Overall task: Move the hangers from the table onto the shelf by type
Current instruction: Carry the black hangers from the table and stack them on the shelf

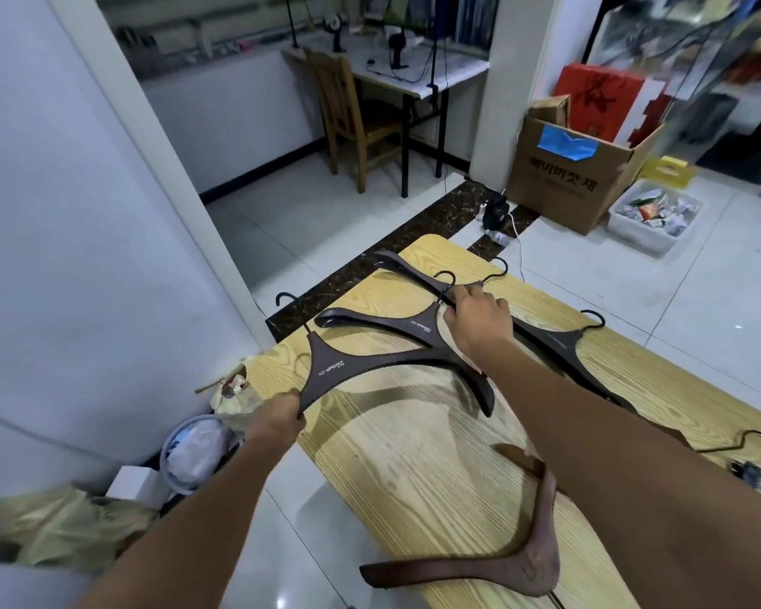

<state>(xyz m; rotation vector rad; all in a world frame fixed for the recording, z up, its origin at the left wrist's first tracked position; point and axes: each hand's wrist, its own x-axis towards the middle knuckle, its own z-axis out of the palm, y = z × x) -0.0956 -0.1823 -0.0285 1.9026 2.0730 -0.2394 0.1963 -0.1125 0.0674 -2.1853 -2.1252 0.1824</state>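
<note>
Looks like early days: the wooden table (414, 468) filling the centre and lower right holds several dark hangers (554, 342), and no shelf is in frame. Centre-left, the left hand (277, 417) grips one arm tip of a labelled hanger (339, 367). Mid-frame, the right hand (479, 320) seems to pinch the neck of a second hanger (418, 329).

A cardboard box (576, 182) patched with blue tape stands open on the tiled floor (326, 222), just beside a white bin (646, 239) of crumpled wrappers, with a red package (594, 98) behind it, a wooden chair (352, 112) in the far room and a plastic bag (196, 450) lower left.
</note>
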